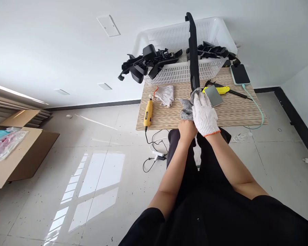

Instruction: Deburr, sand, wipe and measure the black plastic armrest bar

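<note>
My right hand (204,114), in a white knit glove with an orange cuff, grips the lower end of a long black plastic strip (193,51) that stands upright from the small table (169,119). My bare left hand (187,129) lies just under it at the table's front edge, holding a grey glove (186,107) that seems bunched around the strip's base. A second white glove (165,95) lies loose on the table to the left.
A white basket (182,37) with black plastic parts (149,63) stands at the back. A yellow rotary tool (148,113), a yellow utility knife (220,90), two phones (214,95) (240,74) and a charging cable (258,109) lie on the table. Cardboard boxes (17,153) sit at the left on the floor.
</note>
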`<move>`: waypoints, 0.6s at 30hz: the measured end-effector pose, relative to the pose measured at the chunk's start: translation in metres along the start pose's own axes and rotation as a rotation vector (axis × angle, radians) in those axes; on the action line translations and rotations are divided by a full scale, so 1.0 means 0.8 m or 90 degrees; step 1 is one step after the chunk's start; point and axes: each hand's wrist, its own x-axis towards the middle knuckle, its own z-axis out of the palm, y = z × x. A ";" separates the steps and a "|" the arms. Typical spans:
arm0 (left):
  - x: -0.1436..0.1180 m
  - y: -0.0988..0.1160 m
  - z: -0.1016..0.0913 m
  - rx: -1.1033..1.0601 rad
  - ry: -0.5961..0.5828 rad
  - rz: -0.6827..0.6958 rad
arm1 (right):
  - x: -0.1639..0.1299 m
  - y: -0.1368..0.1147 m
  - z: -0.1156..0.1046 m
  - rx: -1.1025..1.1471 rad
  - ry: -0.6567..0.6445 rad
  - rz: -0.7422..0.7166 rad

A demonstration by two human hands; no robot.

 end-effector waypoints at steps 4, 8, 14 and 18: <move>-0.001 0.004 -0.005 0.007 0.006 -0.012 | 0.027 -0.001 -0.002 -0.005 0.026 -0.018; -0.003 0.003 -0.004 -0.005 0.012 0.009 | 0.024 -0.011 -0.001 -0.006 0.020 -0.006; 0.000 -0.002 0.001 -0.022 0.010 -0.001 | 0.011 -0.018 0.006 0.017 0.048 0.002; 0.000 0.002 -0.002 -0.026 0.035 -0.009 | 0.039 -0.013 0.005 0.013 0.064 -0.016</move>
